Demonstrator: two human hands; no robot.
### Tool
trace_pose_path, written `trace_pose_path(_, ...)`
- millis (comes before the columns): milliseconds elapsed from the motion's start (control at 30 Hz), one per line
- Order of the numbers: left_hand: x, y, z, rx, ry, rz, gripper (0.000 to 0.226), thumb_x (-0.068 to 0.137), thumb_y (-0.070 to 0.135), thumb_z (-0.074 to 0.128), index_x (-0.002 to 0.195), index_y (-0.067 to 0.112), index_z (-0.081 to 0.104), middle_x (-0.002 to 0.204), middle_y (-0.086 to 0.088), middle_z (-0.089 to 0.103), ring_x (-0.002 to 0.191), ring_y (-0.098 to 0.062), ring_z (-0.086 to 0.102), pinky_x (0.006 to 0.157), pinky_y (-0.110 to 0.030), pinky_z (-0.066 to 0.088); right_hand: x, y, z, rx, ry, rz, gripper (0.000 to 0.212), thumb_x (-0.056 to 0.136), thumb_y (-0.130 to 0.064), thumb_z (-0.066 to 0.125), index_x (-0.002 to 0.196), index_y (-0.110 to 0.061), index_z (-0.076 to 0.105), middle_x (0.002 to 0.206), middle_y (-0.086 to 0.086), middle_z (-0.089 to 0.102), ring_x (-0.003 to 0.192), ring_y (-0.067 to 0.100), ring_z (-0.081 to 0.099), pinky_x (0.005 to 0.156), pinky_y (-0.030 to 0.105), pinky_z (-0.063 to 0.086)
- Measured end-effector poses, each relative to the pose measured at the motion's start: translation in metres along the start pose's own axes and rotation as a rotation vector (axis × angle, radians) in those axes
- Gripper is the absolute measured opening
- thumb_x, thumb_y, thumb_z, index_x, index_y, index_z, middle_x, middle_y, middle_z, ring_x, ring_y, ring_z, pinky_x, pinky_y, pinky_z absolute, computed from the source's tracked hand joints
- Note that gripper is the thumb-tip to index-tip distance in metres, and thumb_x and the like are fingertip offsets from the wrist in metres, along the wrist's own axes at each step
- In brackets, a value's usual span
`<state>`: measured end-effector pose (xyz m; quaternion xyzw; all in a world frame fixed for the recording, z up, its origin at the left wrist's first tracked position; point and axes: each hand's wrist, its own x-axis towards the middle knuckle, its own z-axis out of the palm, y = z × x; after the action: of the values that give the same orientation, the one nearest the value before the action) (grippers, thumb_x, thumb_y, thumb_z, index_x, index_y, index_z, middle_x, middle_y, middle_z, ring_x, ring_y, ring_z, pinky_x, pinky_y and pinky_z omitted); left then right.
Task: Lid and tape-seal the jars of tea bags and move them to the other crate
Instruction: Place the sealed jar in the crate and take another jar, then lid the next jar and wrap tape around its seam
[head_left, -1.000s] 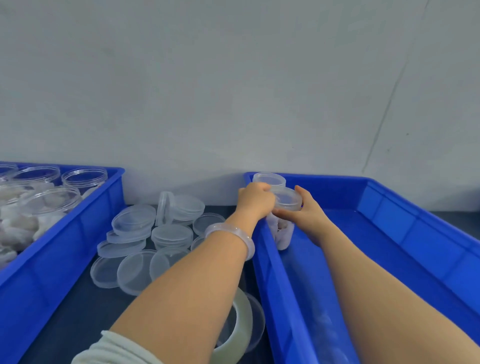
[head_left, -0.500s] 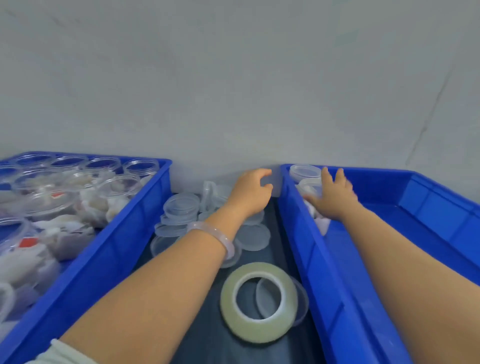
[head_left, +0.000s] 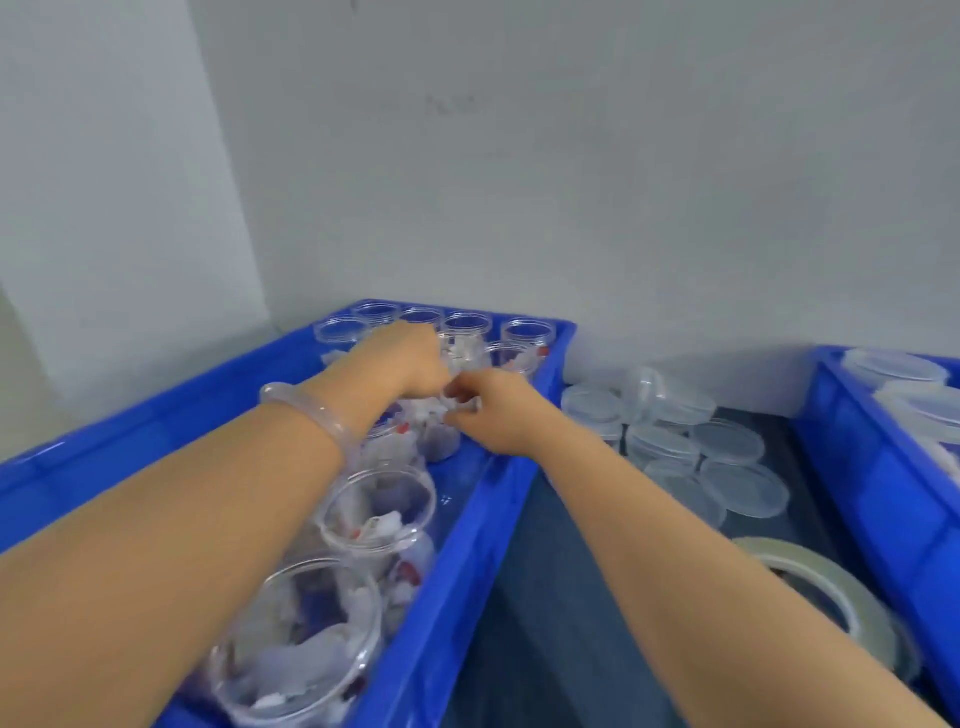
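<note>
Jars of tea bags (head_left: 379, 514) stand open and unlidded in the left crate (head_left: 457, 592), and that is where both my hands are now. A second ago they were over in the right crate (head_left: 878, 499), setting a finished jar down by the lidded jars (head_left: 894, 366) at its far end. So one jar is done and I have swung back for the next. My right hand (head_left: 493, 410) has its fingers curled in a pinch on the rim of an open jar (head_left: 439, 434) near the middle of the left crate. My left hand (head_left: 402, 358) is just beside it, knuckles up, its fingers bent down out of sight among the jars, so I cannot tell whether it grips anything. Loose lids (head_left: 662, 441) and the tape roll (head_left: 841, 587) lie on the dark surface between the two crates. Many jars remain, I judge; this one needs lifting out, lidding and taping.
</note>
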<state>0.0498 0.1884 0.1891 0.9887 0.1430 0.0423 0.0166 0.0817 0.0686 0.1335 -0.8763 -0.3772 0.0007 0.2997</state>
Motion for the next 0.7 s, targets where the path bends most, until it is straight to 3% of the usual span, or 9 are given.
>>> trace_pose_path(33, -0.002, -0.014, 0.003, 0.05, -0.039, -0.072, 0.03, 0.093, 0.025, 0.051, 0.118, 0.01, 0.06, 0.127, -0.013, 0.06, 0.108, -0.03, 0.057, 0.097, -0.044, 0.044, 0.005, -0.008, 0.01, 0.001, -0.028, -0.019, 0.039, 0.09, -0.024, 0.059, 0.127, -0.015, 0.057, 0.126, 0.007, 0.06, 0.116, 0.024, 0.054, 0.091, 0.026, 0.04)
trace_pose_path(100, -0.003, -0.037, 0.015, 0.118, -0.155, -0.231, 0.042, 0.098, 0.034, 0.044, 0.137, 0.017, 0.047, 0.148, -0.011, 0.04, 0.135, -0.033, 0.036, 0.111, -0.06, 0.018, 0.011, -0.02, 0.024, 0.003, -0.09, -0.056, 0.045, 0.089, -0.021, 0.058, 0.133, -0.02, 0.052, 0.13, 0.006, 0.058, 0.117, 0.024, 0.052, 0.085, 0.024, 0.036)
trace_pose_path(167, 0.001, -0.052, 0.028, 0.069, -0.24, -0.298, 0.05, 0.101, 0.034, 0.037, 0.148, 0.018, 0.03, 0.155, -0.011, 0.026, 0.143, -0.035, 0.019, 0.111, -0.064, 0.003, 0.015, -0.023, 0.033, -0.045, -0.157, -0.064, 0.055, 0.088, -0.021, 0.06, 0.14, -0.021, 0.042, 0.136, 0.006, 0.053, 0.121, 0.026, 0.05, 0.089, 0.029, 0.038)
trace_pose_path(267, 0.004, -0.065, 0.04, -0.076, -0.194, -0.255, 0.043, 0.097, 0.013, 0.047, 0.138, 0.003, 0.043, 0.136, -0.018, 0.049, 0.126, -0.035, 0.046, 0.109, -0.051, 0.032, 0.017, -0.022, 0.036, -0.12, -0.138, -0.036, 0.05, 0.09, -0.028, 0.062, 0.136, -0.02, 0.046, 0.129, 0.007, 0.056, 0.115, 0.026, 0.052, 0.084, 0.033, 0.041)
trace_pose_path(333, 0.0, -0.065, 0.04, -0.112, -0.06, -0.221, 0.034, 0.09, 0.005, 0.053, 0.124, 0.003, 0.056, 0.111, -0.013, 0.059, 0.104, -0.031, 0.057, 0.09, -0.04, 0.047, 0.016, -0.023, 0.034, -0.067, -0.054, -0.032, 0.033, 0.09, -0.032, 0.062, 0.119, -0.017, 0.056, 0.101, 0.004, 0.06, 0.092, 0.02, 0.055, 0.068, 0.027, 0.039)
trace_pose_path(400, -0.002, -0.061, 0.032, -0.165, 0.059, -0.192, 0.022, 0.086, 0.003, 0.057, 0.106, 0.003, 0.064, 0.101, -0.015, 0.063, 0.092, -0.031, 0.058, 0.073, -0.036, 0.045, 0.01, -0.022, 0.028, -0.005, 0.03, -0.047, 0.024, 0.091, -0.031, 0.061, 0.107, -0.014, 0.059, 0.084, -0.001, 0.051, 0.08, 0.018, 0.05, 0.055, 0.025, 0.036)
trace_pose_path(467, -0.003, -0.052, 0.014, -0.257, 0.18, -0.147, 0.014, 0.086, 0.004, 0.055, 0.094, -0.001, 0.065, 0.104, -0.018, 0.066, 0.096, -0.035, 0.059, 0.074, -0.037, 0.044, 0.001, -0.02, 0.014, 0.101, 0.155, -0.064, 0.021, 0.091, -0.028, 0.061, 0.106, -0.013, 0.059, 0.095, 0.003, 0.053, 0.086, 0.02, 0.053, 0.063, 0.024, 0.044)
trace_pose_path(567, 0.001, -0.023, -0.026, -0.507, 0.333, -0.088, 0.021, 0.089, 0.01, 0.054, 0.097, -0.004, 0.068, 0.102, -0.023, 0.067, 0.097, -0.036, 0.062, 0.08, -0.037, 0.049, -0.017, -0.015, -0.021, 0.35, 0.4, -0.121, 0.018, 0.093, -0.018, 0.059, 0.11, -0.015, 0.055, 0.111, 0.006, 0.053, 0.102, 0.024, 0.057, 0.088, 0.032, 0.046)
trace_pose_path(700, -0.007, 0.058, -0.065, -1.141, 0.33, 0.031, 0.017, 0.085, 0.019, 0.058, 0.07, 0.01, 0.06, 0.069, -0.003, 0.059, 0.064, -0.023, 0.056, 0.067, -0.03, 0.053, -0.059, -0.003, -0.079, 0.628, 0.693, -0.198, 0.022, 0.096, -0.009, 0.05, 0.11, -0.027, 0.047, 0.103, -0.005, 0.048, 0.087, -0.002, 0.06, 0.084, 0.03, 0.049)
